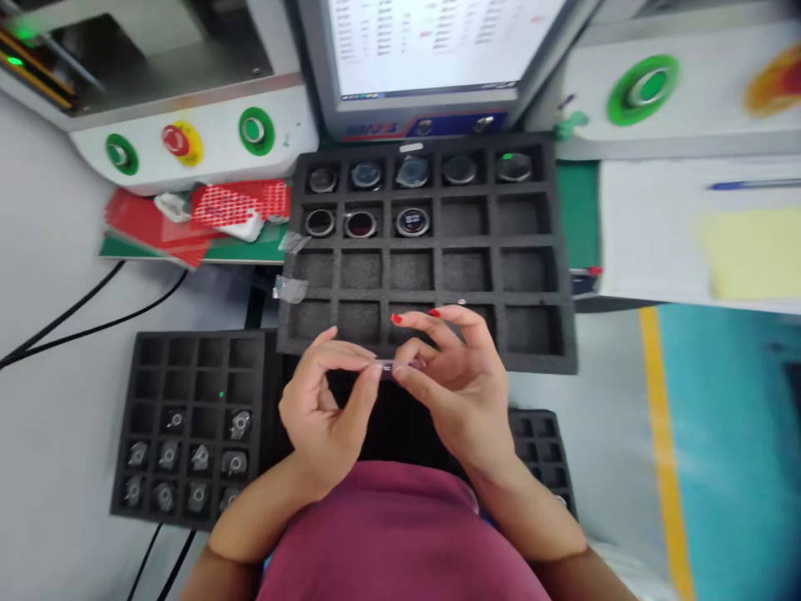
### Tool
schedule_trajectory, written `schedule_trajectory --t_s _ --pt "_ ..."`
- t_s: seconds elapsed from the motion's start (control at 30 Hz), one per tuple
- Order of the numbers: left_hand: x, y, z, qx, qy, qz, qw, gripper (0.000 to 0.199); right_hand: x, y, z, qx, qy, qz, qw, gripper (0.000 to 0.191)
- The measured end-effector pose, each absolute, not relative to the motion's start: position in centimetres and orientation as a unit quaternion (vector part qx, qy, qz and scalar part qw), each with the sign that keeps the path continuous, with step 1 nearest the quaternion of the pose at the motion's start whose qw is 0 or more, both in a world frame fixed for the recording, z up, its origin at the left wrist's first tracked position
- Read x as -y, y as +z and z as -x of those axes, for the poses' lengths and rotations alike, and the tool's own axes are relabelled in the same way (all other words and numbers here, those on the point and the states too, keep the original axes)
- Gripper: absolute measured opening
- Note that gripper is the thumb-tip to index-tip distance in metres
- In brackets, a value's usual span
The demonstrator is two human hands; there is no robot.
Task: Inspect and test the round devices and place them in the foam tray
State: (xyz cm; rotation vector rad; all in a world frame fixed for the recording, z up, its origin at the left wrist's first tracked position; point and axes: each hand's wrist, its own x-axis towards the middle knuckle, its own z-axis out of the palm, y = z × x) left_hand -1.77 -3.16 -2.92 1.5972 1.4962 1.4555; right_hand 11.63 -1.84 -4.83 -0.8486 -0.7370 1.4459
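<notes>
Both of my hands meet over the front edge of the large black foam tray (pixel 472 274). Between the fingertips is a small thin piece (pixel 387 367), seen nearly edge-on and mostly covered, its kind unclear. My left hand (pixel 331 401) pinches its left end with thumb and forefinger. On its right end, my right hand (pixel 466 388) pinches with thumb and forefinger while the other fingers, some with red nails, stretch out. Round watch heads sit in the tray's two back rows, among them one with a lit display (pixel 412 221).
A smaller foam tray (pixel 150 384) at lower left holds several wrapped round parts. Another tray (pixel 544 426) is partly hidden at right. Behind stand a monitor (pixel 431 50) and machine panels with buttons (pixel 253 129). Red-patterned film (pixel 229 204), papers (pixel 651 225) and a pen (pixel 754 184) lie alongside.
</notes>
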Motion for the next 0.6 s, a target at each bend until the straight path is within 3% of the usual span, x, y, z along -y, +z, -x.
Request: schedule_trajectory --t_s 0.13,0.23,0.37,0.53,0.6 --pt "2.3 -3.5 2.4 -0.551 0.565 -0.553 0.268 0.013 -1.6 -4.7 -18.7 0.334 0.479 0.46 0.669 0.049" --pt "2.1 -3.9 3.1 -0.564 0.561 -0.543 0.271 0.011 -5.0 -4.8 -24.5 0.274 0.406 0.591 0.641 0.045" --pt "2.2 -4.2 3.9 -0.577 0.556 -0.531 0.274 0.01 -8.7 -5.6 -27.8 0.247 0.43 0.641 0.586 0.036" --pt "2.6 -4.2 5.1 -0.607 0.563 -0.495 0.264 0.009 -9.6 -5.6 -27.5 0.232 0.429 0.689 0.537 0.041" --pt "3.3 -4.5 5.5 -0.629 0.556 -0.471 0.272 0.009 -9.1 -5.6 -25.9 0.24 0.418 0.689 0.541 0.031"
